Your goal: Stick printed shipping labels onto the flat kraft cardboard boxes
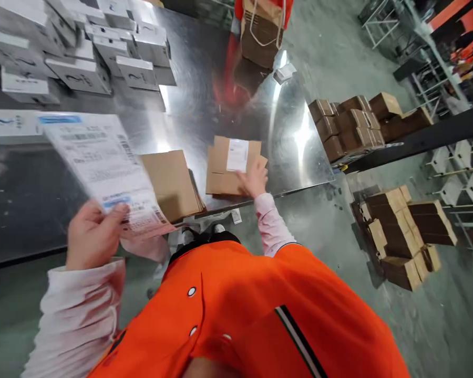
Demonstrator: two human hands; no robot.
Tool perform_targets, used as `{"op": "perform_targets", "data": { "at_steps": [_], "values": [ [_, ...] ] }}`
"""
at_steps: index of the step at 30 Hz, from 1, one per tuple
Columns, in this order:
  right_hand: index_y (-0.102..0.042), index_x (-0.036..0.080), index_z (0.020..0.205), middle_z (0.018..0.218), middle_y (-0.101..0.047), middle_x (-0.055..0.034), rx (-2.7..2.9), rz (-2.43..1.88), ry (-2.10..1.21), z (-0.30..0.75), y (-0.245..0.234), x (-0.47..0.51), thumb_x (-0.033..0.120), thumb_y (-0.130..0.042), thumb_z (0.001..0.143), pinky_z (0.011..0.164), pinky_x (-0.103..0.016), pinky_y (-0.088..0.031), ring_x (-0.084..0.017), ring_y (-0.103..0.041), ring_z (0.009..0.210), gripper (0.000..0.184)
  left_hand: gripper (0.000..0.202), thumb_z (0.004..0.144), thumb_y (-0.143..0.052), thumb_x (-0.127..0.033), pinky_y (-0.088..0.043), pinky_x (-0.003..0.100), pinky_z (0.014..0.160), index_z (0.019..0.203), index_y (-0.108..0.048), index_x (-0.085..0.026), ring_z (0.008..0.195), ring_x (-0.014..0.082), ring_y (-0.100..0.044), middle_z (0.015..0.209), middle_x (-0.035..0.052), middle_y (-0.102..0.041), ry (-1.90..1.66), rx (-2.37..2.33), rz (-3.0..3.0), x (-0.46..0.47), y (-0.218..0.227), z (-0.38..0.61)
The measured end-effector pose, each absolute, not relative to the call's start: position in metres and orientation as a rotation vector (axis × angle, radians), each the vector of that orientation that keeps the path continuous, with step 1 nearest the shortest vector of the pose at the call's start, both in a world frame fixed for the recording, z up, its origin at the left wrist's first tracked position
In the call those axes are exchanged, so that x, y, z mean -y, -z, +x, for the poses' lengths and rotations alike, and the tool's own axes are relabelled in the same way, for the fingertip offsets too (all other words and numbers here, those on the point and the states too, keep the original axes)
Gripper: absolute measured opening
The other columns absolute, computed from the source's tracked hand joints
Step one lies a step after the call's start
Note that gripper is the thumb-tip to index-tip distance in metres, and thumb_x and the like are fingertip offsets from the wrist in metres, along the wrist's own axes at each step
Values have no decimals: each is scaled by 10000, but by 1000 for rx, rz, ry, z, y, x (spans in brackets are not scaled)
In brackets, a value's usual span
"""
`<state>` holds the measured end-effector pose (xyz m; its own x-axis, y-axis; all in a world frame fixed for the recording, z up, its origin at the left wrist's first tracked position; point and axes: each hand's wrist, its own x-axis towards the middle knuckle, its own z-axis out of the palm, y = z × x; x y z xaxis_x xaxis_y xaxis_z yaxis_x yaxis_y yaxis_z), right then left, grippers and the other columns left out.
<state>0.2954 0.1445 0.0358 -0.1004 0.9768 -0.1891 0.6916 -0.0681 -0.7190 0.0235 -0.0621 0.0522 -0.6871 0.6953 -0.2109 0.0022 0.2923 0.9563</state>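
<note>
Left hand (pixel 94 236) just over the near edge of the steel table (pixel 205 68), thumb across the front and fingers behind, closed in a pinch on the lower end of a sheet of printed labels (pixel 102 168). Right hand (pixel 254 179) on the table's near side, fingers extended, tips on the lower corner of a flat cardboard piece (pixel 220 178) bearing a white label (pixel 237 155); any grip on the edge impossible to tell. Second flat cardboard piece (pixel 171 184) just left of the first on the table, close under the sheet's lower end. Risks, as judged: creasing or tearing of the sheet from a quick swing, since held at one end only; sliding of the cardboard off the polished steel from a hard push by the right hand; smudging of the white label from the sheet dragging across it. Sheet's long axis diagonal over the table's near left part, free end pointing up and left toward the white boxes (pixel 82 58) at the table's far left, held end toward the body. Print blurred, wording unreadable. Stacked brown boxes (pixel 349 126) just off the table's right edge; more brown boxes (pixel 398 236) further off that side, on the floor.
</note>
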Motion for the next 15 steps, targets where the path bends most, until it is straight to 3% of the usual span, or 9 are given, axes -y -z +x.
{"op": "perform_targets", "data": {
  "at_steps": [3, 6, 9, 12, 15],
  "values": [
    [-549, 152, 1351, 1252, -663, -137, 2016, -1301, -1531, 251, -30, -95, 425, -814, 732, 892, -344, -585, -223, -669, 1055, 726, 522, 571, -795, -477, -587, 371, 806, 964, -672, -156, 854, 246, -685, 950, 76, -758, -1258, -1893, 575, 73, -43, 44],
    [-666, 171, 1183, 1150, -723, -74, 1864, -944, -1827, 209, -18, -33, 420, -660, 875, 909, -299, -579, -178, -697, 1009, 397, 494, 553, -806, -468, -572, 351, 805, 907, -689, -144, 827, 250, -676, 882, 85, -760, -1131, -1763, 584, 79, -46, 62],
    [-733, 157, 1022, 1017, -763, -56, 1964, -896, -1891, 198, -12, -4, 416, -680, 858, 872, -306, -583, -193, -720, 928, 311, 471, 577, -791, -453, -553, 340, 831, 920, -698, -144, 862, 249, -672, 938, 92, -762, -1342, -1789, 493, 82, -46, 67],
    [-745, 181, 1064, 954, -774, -42, 2117, -953, -1758, 201, -20, -16, 417, -786, 767, 764, -292, -588, -182, -716, 797, 382, 421, 600, -755, -480, -539, 336, 749, 839, -717, -136, 765, 238, -649, 810, 79, -744, -1362, -1887, 391, 88, -39, 68],
    [-780, 226, 1001, 954, -781, -42, 2259, -932, -1468, 197, -35, -40, 376, -709, 853, 815, -293, -572, -182, -721, 835, 223, 394, 593, -741, -485, -515, 309, 705, 765, -716, -131, 704, 214, -624, 728, 58, -716, -1342, -1863, 380, 91, -29, 76]
  ]
}}
